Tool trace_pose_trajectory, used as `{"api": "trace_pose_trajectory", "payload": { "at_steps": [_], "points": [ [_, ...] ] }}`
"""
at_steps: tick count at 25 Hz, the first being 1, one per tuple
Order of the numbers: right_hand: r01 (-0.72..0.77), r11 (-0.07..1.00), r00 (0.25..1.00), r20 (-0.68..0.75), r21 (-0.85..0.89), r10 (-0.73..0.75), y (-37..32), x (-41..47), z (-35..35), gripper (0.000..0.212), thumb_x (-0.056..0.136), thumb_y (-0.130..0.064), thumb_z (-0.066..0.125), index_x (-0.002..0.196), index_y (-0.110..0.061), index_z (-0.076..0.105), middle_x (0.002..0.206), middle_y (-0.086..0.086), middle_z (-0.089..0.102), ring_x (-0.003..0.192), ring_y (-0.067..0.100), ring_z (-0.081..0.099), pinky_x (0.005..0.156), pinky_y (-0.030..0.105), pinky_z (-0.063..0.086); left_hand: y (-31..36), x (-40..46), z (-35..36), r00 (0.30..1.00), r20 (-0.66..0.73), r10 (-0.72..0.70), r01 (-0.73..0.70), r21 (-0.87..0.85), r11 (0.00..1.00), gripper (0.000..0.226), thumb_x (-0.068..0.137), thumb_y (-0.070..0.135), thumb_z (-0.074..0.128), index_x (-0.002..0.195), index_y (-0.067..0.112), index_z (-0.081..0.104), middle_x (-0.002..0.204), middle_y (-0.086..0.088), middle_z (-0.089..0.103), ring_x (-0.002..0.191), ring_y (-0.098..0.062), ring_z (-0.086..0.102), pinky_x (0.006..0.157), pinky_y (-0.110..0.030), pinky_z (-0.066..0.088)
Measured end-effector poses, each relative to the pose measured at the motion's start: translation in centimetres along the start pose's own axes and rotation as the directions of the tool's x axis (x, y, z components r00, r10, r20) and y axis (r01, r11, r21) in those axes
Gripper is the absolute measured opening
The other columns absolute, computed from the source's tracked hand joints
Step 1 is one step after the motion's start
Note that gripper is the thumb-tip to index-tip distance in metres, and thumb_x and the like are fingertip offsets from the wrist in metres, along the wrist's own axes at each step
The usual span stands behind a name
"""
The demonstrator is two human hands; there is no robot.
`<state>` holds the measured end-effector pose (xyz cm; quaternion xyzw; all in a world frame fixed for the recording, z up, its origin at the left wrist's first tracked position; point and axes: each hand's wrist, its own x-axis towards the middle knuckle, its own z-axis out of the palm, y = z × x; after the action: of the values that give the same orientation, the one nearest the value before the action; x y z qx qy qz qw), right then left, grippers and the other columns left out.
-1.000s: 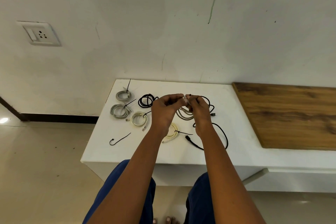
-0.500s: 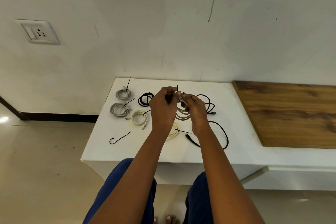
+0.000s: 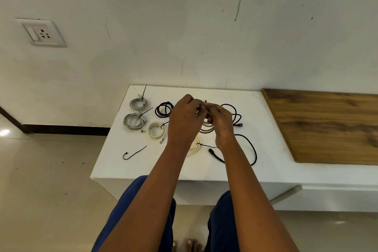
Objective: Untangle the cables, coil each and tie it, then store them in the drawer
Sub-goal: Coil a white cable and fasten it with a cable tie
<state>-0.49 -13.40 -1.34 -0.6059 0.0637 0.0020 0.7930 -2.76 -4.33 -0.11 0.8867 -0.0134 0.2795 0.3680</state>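
Five coils (image 3: 134, 121) tied at centre-left. Both hands, left (image 3: 185, 116) and right (image 3: 222, 122), pinched on beige coil (image 3: 206, 129) mid-frame, tying. Black cable (image 3: 248, 145) loose at right. No drawer visible.

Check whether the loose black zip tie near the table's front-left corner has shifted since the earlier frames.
No. The loose black zip tie lies at the same spot relative to the white table's front-left edge.

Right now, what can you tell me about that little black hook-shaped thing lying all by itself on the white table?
The loose black tie is a thin strip, looking like plastic, mostly straight with one end curled into a small hook. It lies flat near the front left of the white table, undone and around no cable. Nothing touches it; the nearest coil is the cream cable behind it.
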Motion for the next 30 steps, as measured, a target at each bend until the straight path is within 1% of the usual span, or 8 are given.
{"api": "trace_pose_trajectory", "payload": {
  "at_steps": [4, 9, 14, 17, 20, 24, 28, 30],
  "points": [
    [-0.001, 1.0, 1.0, 0.006, -0.015, 0.001, 0.01, 0.05, -0.06, 0.015, 0.09, -0.005, 0.055, 0.083, -0.01, 0.067, 0.074, 0.001, 0.064, 0.053, -0.005, 0.059, 0.054, 0.007, 0.045, -0.05, 0.08, -0.06, 1.0, 0.009, 0.022, -0.022, -0.007, 1.0, 0.013, 0.084, 0.006, 0.061, 0.088, 0.002, 0.073, 0.082, -0.012, 0.061, 0.072, -0.025, 0.059, 0.064, -0.037, 0.047],
    [0.011, 0.999, 1.0, 0.011, -0.04, -0.011, 0.31, 0.26, -0.14, 0.012, 0.09, -0.005, 0.054, 0.091, -0.005, 0.067, 0.076, 0.001, 0.065, 0.055, -0.005, 0.059, 0.055, 0.007, 0.045, -0.17, 0.21, 0.02, 1.0, 0.022, 0.018, -0.018, 0.002, 1.0, 0.014, 0.084, 0.007, 0.061, 0.089, 0.002, 0.073, 0.082, -0.012, 0.06, 0.073, -0.024, 0.058, 0.064, -0.031, 0.043],
    [0.013, 0.999, 1.0, 0.018, -0.05, -0.012, 0.54, 0.41, -0.16, 0.012, 0.09, -0.006, 0.056, 0.089, -0.008, 0.068, 0.077, 0.001, 0.066, 0.059, -0.004, 0.061, 0.057, 0.007, 0.046, -0.19, 0.19, 0.03, 1.0, 0.017, 0.008, -0.009, 0.01, 1.0, 0.013, 0.084, 0.006, 0.06, 0.088, 0.001, 0.072, 0.081, -0.012, 0.06, 0.072, -0.024, 0.057, 0.063, -0.027, 0.04],
    [0.024, 0.999, 0.999, 0.022, -0.046, -0.023, 0.51, 0.4, -0.16, 0.014, 0.09, -0.008, 0.057, 0.083, -0.014, 0.068, 0.077, 0.0, 0.067, 0.064, -0.002, 0.062, 0.061, 0.008, 0.047, -0.18, 0.19, 0.02, 1.0, 0.011, 0.013, -0.013, 0.008, 1.0, 0.013, 0.085, 0.006, 0.06, 0.088, 0.001, 0.071, 0.083, -0.013, 0.061, 0.073, -0.025, 0.058, 0.065, -0.031, 0.044],
    [0.027, 0.998, 0.999, 0.027, -0.051, -0.026, 0.48, 0.35, -0.11, 0.014, 0.09, -0.01, 0.058, 0.082, -0.015, 0.068, 0.076, -0.001, 0.067, 0.067, 0.002, 0.062, 0.062, 0.009, 0.048, -0.12, 0.19, -0.02, 1.0, 0.006, 0.012, -0.012, 0.007, 1.0, 0.014, 0.085, 0.007, 0.059, 0.089, 0.0, 0.071, 0.084, -0.013, 0.061, 0.075, -0.026, 0.058, 0.067, -0.034, 0.045],
    [0.044, 0.995, 0.999, 0.036, -0.085, -0.041, 0.51, 0.4, -0.14, 0.012, 0.089, -0.015, 0.06, 0.081, -0.016, 0.068, 0.077, 0.0, 0.066, 0.072, 0.007, 0.06, 0.063, 0.009, 0.048, 0.03, 0.16, -0.02, 0.999, -0.038, 0.017, -0.017, 0.011, 1.0, 0.013, 0.086, 0.006, 0.06, 0.088, -0.002, 0.07, 0.083, -0.015, 0.062, 0.072, -0.028, 0.059, 0.065, -0.037, 0.047],
    [0.07, 0.985, 0.996, 0.058, -0.159, -0.062, 0.65, 0.47, -0.19, 0.011, 0.092, -0.016, 0.057, 0.087, -0.015, 0.067, 0.08, 0.002, 0.065, 0.075, 0.009, 0.059, 0.067, 0.011, 0.049, -0.23, 0.24, 0.25, 1.0, -0.011, 0.017, -0.017, 0.0, 1.0, 0.014, 0.087, 0.007, 0.059, 0.09, 0.0, 0.071, 0.085, -0.014, 0.061, 0.074, -0.026, 0.058, 0.066, -0.032, 0.044],
    [0.072, 0.985, 0.995, 0.076, -0.156, -0.061, 0.52, 0.4, -0.23, 0.012, 0.092, -0.015, 0.055, 0.088, -0.015, 0.066, 0.081, 0.0, 0.065, 0.073, 0.003, 0.06, 0.068, 0.01, 0.049, -0.49, 0.35, 0.33, 1.0, 0.001, -0.006, 0.006, -0.045, 0.999, 0.014, 0.088, 0.007, 0.059, 0.094, 0.001, 0.071, 0.086, -0.012, 0.063, 0.075, -0.023, 0.059, 0.068, -0.026, 0.044]
  ]
}}
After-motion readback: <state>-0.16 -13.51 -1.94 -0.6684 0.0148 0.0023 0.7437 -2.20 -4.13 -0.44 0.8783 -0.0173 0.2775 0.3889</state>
